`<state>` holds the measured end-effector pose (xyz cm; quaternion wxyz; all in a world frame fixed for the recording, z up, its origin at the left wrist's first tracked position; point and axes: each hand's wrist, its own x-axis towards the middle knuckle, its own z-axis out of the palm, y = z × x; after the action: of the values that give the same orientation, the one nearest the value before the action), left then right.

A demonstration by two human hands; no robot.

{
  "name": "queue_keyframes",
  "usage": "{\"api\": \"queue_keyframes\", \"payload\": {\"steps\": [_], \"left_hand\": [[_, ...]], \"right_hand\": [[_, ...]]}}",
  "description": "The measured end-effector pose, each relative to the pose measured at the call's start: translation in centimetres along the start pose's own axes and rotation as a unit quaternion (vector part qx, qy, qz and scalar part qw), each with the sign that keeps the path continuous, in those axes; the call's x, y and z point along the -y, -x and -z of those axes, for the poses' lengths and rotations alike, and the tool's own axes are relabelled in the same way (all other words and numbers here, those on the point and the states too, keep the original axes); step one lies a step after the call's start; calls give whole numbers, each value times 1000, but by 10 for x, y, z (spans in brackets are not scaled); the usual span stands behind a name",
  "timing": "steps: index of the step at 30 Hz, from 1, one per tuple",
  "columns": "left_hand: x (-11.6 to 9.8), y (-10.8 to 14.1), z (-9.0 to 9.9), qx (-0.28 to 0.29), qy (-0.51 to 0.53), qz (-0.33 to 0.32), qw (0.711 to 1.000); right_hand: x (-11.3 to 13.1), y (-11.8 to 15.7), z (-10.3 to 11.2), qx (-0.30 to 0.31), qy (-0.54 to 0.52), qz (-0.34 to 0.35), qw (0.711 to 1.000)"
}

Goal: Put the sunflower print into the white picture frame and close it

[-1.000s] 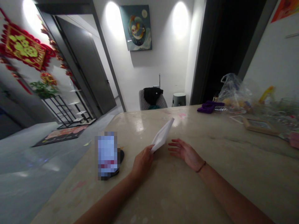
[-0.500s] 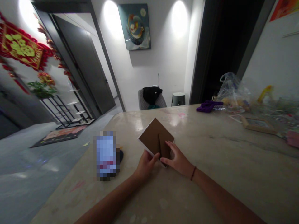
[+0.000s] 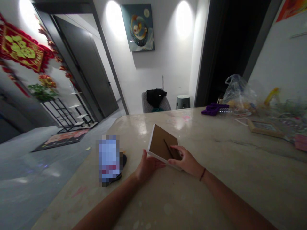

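A person's bare hands work at a brown-and-white card (image 3: 163, 142) on a pale marble-look table (image 3: 216, 195), the card lying tilted like a diamond at 12 o'clock from the wrists, its thick white edge showing along the near left side. The left hand (image 3: 149, 166) stands open, fingers extended, their tips against that white edge. The right hand (image 3: 185, 160) lies across the card's near right corner, fingers on the brown face; whether it grips cannot be told. A thin dark line (image 3: 168, 148) crosses the brown face. At 9 o'clock from the card sits a pixelated, unreadable object (image 3: 108, 158). At 2 o'clock, toward the table's far end, lie a purple cloth (image 3: 214, 109), a clear plastic bag (image 3: 237, 92) and a wooden picture frame (image 3: 263, 128).
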<state>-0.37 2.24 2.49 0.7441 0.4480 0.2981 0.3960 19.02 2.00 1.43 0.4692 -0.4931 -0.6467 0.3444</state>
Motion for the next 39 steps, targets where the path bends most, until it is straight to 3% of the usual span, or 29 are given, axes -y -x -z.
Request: {"api": "queue_keyframes", "payload": {"steps": [5,8,12,16,20,31,39], "left_hand": [[-1,-1,-3,-85,8,55,995],[-1,-4,-4,-161,-36,25,986],[-1,-10,1,-204,-45,-19,978],[1,-14,8,-212,-20,-48,976],[2,-13,10,-224,-33,-35,973],[1,-10,11,-214,-114,-31,970],[-3,-10,11,-208,-96,-19,973]], "right_hand": [[-3,-1,1,-33,41,26,998],[-6,-3,4,-51,84,33,995],[-9,-2,6,-53,127,69,988],[-11,-1,6,-44,131,93,986],[-15,-3,8,-40,114,97,988],[-18,-7,12,-57,74,59,994],[-17,-6,11,-69,70,38,994]]}}
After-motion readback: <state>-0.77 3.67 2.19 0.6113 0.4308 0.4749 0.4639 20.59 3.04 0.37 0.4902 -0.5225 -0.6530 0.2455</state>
